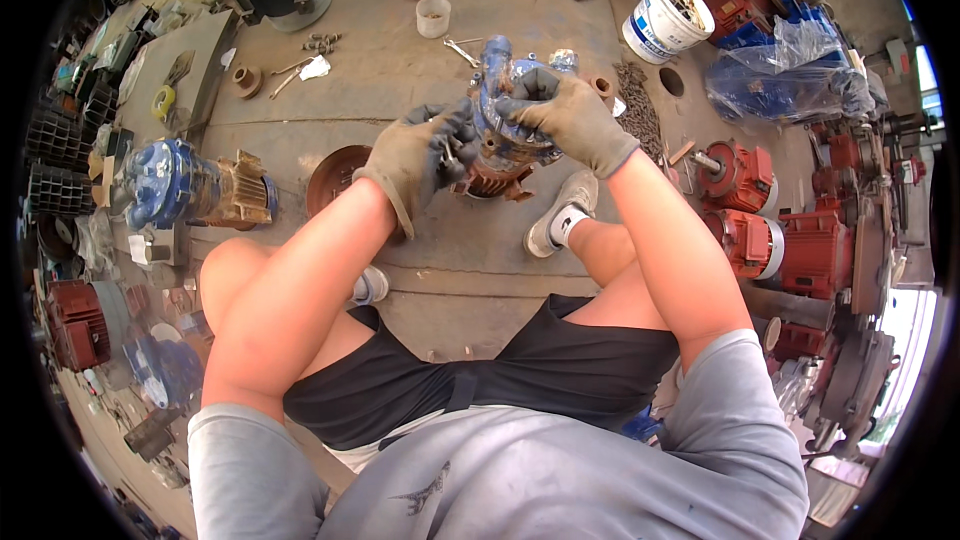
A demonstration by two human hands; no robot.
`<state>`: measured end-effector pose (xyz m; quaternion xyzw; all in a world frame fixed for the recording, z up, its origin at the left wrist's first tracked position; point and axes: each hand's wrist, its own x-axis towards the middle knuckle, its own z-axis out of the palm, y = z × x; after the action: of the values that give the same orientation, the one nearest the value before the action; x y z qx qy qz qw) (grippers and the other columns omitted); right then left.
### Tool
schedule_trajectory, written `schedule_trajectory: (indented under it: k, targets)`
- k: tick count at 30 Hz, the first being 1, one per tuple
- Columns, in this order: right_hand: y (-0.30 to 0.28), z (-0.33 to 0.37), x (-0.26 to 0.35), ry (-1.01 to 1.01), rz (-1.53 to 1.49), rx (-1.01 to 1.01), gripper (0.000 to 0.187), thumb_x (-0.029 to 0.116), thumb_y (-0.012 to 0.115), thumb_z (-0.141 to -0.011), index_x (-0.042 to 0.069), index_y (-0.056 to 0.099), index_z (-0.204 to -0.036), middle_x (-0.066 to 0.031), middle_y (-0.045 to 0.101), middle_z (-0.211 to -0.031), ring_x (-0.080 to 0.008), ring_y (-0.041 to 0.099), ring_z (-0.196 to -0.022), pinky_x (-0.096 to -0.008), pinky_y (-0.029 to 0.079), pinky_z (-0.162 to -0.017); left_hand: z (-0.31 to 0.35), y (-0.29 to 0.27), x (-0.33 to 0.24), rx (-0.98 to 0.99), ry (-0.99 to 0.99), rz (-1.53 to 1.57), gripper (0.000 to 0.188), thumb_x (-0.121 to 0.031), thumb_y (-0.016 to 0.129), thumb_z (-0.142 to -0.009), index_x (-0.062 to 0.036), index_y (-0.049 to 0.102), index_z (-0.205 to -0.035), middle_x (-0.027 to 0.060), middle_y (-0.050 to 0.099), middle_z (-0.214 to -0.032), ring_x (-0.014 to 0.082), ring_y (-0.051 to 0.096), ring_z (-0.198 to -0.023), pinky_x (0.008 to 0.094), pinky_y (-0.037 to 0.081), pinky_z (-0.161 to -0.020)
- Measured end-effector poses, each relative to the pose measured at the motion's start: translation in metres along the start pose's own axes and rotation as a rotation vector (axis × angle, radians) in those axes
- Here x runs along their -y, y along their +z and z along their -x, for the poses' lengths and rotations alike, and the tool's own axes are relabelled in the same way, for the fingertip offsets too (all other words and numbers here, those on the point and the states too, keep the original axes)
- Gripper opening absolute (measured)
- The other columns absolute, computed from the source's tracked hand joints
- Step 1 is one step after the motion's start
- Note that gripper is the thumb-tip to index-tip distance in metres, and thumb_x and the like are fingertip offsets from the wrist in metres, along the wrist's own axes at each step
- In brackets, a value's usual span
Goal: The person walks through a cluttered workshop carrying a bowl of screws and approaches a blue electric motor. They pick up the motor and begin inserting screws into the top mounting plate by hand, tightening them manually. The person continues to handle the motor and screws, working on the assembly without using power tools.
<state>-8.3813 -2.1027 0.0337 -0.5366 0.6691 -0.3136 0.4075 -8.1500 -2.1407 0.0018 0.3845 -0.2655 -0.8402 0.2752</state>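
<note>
Head view: bucket (652, 37) stands right of blue machine (491, 90).

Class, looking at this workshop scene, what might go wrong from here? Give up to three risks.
1. The blue pump is close to the right shoe; if it tipped, it might strike that foot.
2. The left hand and right hand are both close against the pump, so fingers could get pinched.
3. The wrench lies loose on the floor beyond it and might be knocked away.
</note>
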Motion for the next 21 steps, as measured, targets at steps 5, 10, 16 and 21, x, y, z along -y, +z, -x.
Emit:
schedule_trajectory:
  k: [5,10,16,21]
  targets:
    - [0.003,0.003,-0.012,-0.074,0.133,0.056,0.027,0.012,0.079,-0.088,0.0,0.076,-0.111,-0.0042,0.075,-0.093,-0.0113,0.066,-0.085,-0.0303,0.055,-0.078,-0.004,-0.01,-0.008,-0.09,-0.043,-0.067,0.027,-0.027,0.078,-0.103,-0.0081,0.064,-0.116,0.0016,0.065,-0.088,0.0107,0.064,-0.072,0.0207,0.047,-0.055]
    - [0.01,0.014,0.007,0.023,0.074,0.105,0.025,0.013,0.077,-0.088,0.0,0.074,-0.11,-0.0033,0.072,-0.089,-0.0117,0.064,-0.081,-0.0308,0.054,-0.075,0.002,-0.01,-0.003,-0.083,-0.086,-0.232,0.026,-0.019,0.075,-0.103,-0.0077,0.067,-0.125,0.0028,0.069,-0.091,0.0117,0.065,-0.071,0.0233,0.049,-0.056]
    - [0.023,0.006,-0.004,0.022,0.115,0.166,0.023,0.015,0.075,-0.088,-0.001,0.073,-0.104,-0.0025,0.069,-0.087,-0.0109,0.062,-0.079,-0.0296,0.052,-0.072,-0.014,-0.013,0.023,0.044,-0.026,-0.44,0.041,-0.01,0.074,-0.099,-0.0087,0.071,-0.14,0.0034,0.075,-0.096,0.0108,0.068,-0.073,0.0244,0.051,-0.058]
    - [0.026,0.002,-0.013,-0.034,0.198,0.067,0.028,0.017,0.072,-0.087,0.0,0.073,-0.109,-0.0136,0.074,-0.096,-0.0206,0.069,-0.089,-0.0348,0.055,-0.083,-0.029,-0.003,0.032,-0.044,0.121,-0.552,0.023,-0.008,0.075,-0.096,-0.008,0.078,-0.119,0.0021,0.077,-0.097,0.0095,0.067,-0.072,0.0259,0.055,-0.06]
